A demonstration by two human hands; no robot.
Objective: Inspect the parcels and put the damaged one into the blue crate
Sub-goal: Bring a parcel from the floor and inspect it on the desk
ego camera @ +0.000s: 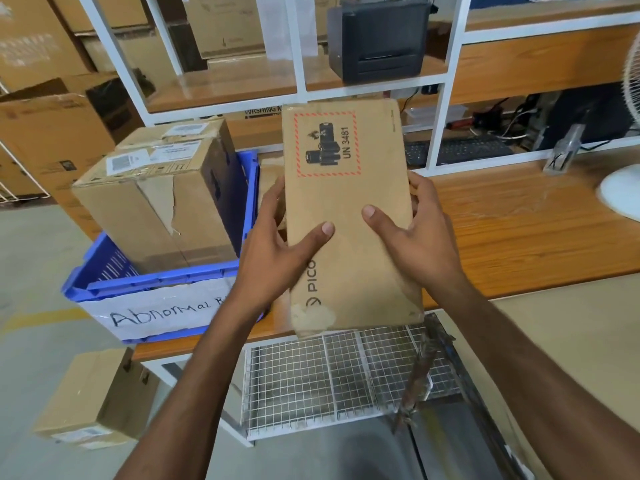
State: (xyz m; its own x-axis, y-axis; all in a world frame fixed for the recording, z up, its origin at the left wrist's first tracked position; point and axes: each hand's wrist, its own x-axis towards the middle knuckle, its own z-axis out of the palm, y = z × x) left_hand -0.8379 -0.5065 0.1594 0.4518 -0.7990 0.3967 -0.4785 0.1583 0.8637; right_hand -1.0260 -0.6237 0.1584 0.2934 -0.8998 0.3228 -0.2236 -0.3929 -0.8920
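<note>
I hold a flat brown cardboard parcel (346, 188) upright above the wooden table's front edge. It bears a red-hatched battery label reading UN 3481 and the word PICO, and its lower left corner looks scuffed and torn. My left hand (277, 244) grips its left edge, thumb across the front. My right hand (412, 233) grips the right edge in the same way. To the left stands the blue crate (166, 275) with a white "Abnormal" label. Inside it sit cardboard boxes (156, 188), the front one with a torn face.
The wooden table (519, 230) runs to the right under a white shelf frame holding a black printer (377, 39) and a keyboard (457, 150). A white fan base (620, 192) stands at far right. A wire rack (332, 375) is below; another box (90, 400) lies on the floor.
</note>
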